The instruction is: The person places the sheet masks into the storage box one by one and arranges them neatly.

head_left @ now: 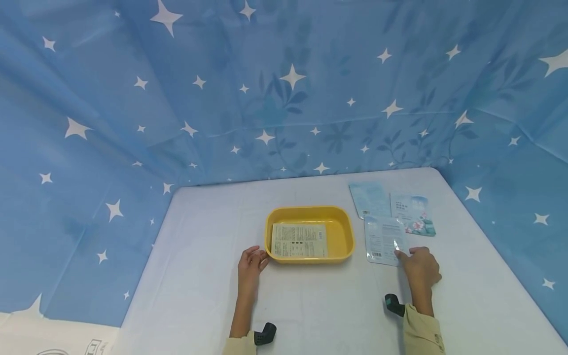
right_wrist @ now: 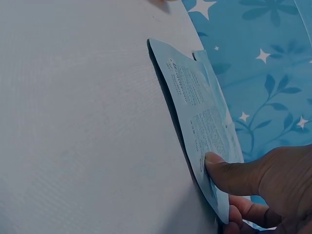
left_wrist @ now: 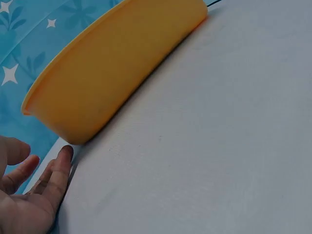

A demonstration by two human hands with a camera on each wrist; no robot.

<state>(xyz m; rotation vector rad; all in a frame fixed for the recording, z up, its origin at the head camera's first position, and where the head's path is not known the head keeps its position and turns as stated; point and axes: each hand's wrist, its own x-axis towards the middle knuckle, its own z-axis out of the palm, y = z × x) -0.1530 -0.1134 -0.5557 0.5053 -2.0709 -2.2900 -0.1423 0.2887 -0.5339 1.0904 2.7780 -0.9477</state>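
Note:
My right hand (head_left: pixel 419 266) pinches the lower right corner of a light blue printed sachet (head_left: pixel 382 236), thumb on top and fingers beneath the edge in the right wrist view. That sachet overlaps two more blue packets, a plain one (head_left: pixel 369 195) behind it and one with pink flowers (head_left: pixel 414 209) to its right. My left hand (head_left: pixel 252 261) is at the lower left corner of a yellow plastic tub (head_left: pixel 339 236), its fingers loosely bent with fingertips right by the tub's base. Inside the tub lies a pale, text-covered packet (head_left: pixel 299 240).
A white cloth (head_left: pixel 208 231) covers the table. Blue curtains with white stars (head_left: pixel 284 123) stand behind it and along both sides. A pale printed sheet (head_left: pixel 57 335) shows at the lower left. Dark wrist cameras sit at both sleeves.

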